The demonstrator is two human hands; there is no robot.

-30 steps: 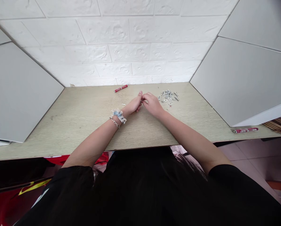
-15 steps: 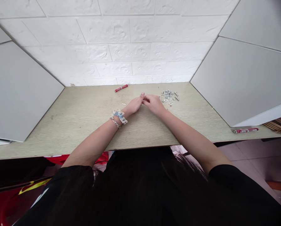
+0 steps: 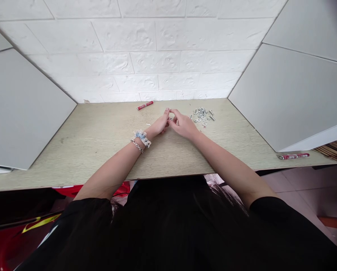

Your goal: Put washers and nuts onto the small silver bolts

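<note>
Held over the middle of the surface [image 3: 100, 150], where both hands meet: small metal piece [image 3: 171, 119], silver-grey, only a sliver exposed. Mostly covered by fingers; too small to tell whether nut, washer or bolt.

Grip of the left hand [image 3: 159, 126]: closed on the small metal piece, thumb raised along the far side, fingers curled below. Grip of the right hand [image 3: 182, 124]: thumb and index finger bent into a loop, tips right up against the left fingers; cannot tell whether pinching the piece or merely touching.

Just right of the right hand, loose on the surface: pile of hardware [image 3: 202, 112]. Bright silver throughout: bolts with hex heads and straight shanks, nuts, flat washers. Shanks pointing in mixed directions. At the right fringe, bolt [image 3: 213, 118] lying on its side. At the near fringe, washer [image 3: 202, 124] lying flat, hole visible. Close by the right knuckles, slightly apart from the pile: single bolt, partly hidden.

Near the wall [image 3: 143, 49], lying flat: red tube [image 3: 145, 105]. At the near right edge: second red tube [image 3: 294, 156], more patterned. On the left wrist: blue-and-white scrunchie [image 3: 142, 138], silver chain bracelet [image 3: 137, 146].
</note>
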